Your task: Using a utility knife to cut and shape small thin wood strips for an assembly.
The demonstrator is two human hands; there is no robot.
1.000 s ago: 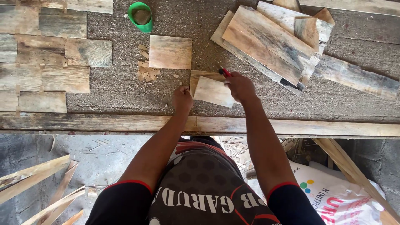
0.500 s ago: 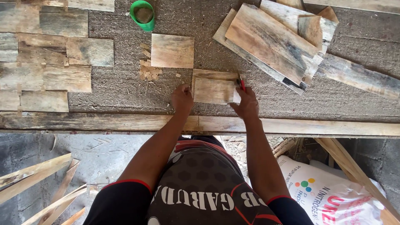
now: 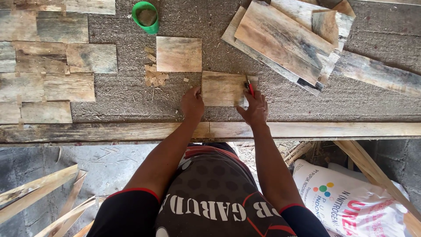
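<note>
Head view, looking straight down on a rough grey work surface with a long plank along its near edge. At centre frame a small rectangular wooden piece lies flat on the surface. The left hand rests at the lower left corner of this piece, fingers loosely bent and touching its edge, gripping nothing. The right hand sits at the piece's right end, fingers closed around a red-handled tool whose tip lies against the right edge of the wood; the kind of tool cannot be told.

Just above and left of the piece lies a second, squarer wooden tile, apart from it by a narrow gap. Small wood chips are scattered just left of that tile. A green cup stands at upper centre. A loose stack of longer boards occupies the upper right, well apart from both hands. Rows of laid wooden tiles cover the left side of the surface. A white printed sack lies at lower right, below the plank.
</note>
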